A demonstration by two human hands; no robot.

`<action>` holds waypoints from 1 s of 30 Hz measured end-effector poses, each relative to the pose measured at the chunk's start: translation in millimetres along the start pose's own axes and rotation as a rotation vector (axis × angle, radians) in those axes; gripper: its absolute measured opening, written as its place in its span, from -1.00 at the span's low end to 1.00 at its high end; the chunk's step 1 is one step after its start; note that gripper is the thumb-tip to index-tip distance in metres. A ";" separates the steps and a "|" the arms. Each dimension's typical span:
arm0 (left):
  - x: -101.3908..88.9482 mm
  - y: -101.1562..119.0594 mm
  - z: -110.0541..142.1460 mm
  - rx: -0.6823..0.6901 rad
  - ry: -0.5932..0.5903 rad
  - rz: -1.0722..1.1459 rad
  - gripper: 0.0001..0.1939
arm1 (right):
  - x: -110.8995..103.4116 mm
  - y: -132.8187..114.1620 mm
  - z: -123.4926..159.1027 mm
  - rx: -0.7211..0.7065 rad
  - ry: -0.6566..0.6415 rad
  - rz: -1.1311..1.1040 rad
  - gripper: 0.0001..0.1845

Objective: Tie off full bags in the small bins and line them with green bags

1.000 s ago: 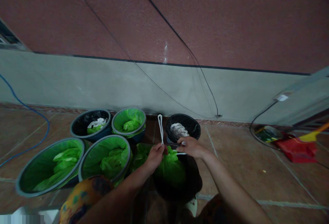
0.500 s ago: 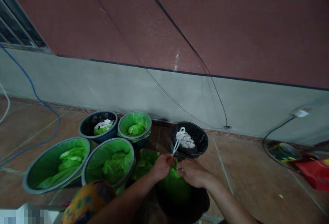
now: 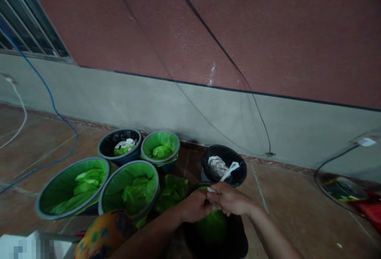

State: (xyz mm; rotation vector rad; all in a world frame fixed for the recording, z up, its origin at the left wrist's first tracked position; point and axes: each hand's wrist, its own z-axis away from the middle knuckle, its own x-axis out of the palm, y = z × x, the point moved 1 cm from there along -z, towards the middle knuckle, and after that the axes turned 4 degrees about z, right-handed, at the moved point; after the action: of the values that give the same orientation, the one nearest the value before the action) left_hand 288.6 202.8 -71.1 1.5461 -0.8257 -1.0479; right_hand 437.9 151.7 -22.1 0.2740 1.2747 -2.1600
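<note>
Green bag (image 3: 212, 229): inside the dark bin (image 3: 241, 237), below both hands, its neck gathered between them.
White tie (image 3: 229, 170): slants up and rightward from the fingers, over the black-lined bin (image 3: 226, 151); the right hand is nearer.
Right hand (image 3: 229, 198): fingers pinching the tie's lower end.
Left hand (image 3: 195, 206): fingers curled beside the right's; cannot tell their grip.

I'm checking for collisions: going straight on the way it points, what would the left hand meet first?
Probably the right hand, just ahead of the left hand; whether they touch is unclear.
</note>
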 end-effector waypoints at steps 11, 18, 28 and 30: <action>-0.4 -17.0 0.0 -0.261 0.238 0.031 -0.39 | -20.7 -5.1 0.4 -0.250 0.321 -0.342 -0.41; -7.3 -23.2 -4.0 -0.427 0.372 0.267 -0.55 | -6.4 15.5 -9.3 -0.095 0.287 0.280 -0.68; -14.8 -13.2 -2.0 -0.343 0.453 -0.006 -0.88 | -7.5 16.0 -11.3 0.008 0.254 0.383 -0.76; -15.0 -6.8 -0.2 -0.325 0.409 -0.124 -0.84 | -7.9 12.6 -16.2 -0.025 0.386 0.386 -0.74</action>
State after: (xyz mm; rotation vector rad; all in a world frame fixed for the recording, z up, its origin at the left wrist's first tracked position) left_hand 283.0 217.9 -74.7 1.4722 -0.2657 -0.8608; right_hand 449.6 164.1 -35.9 0.8852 1.3209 -1.8100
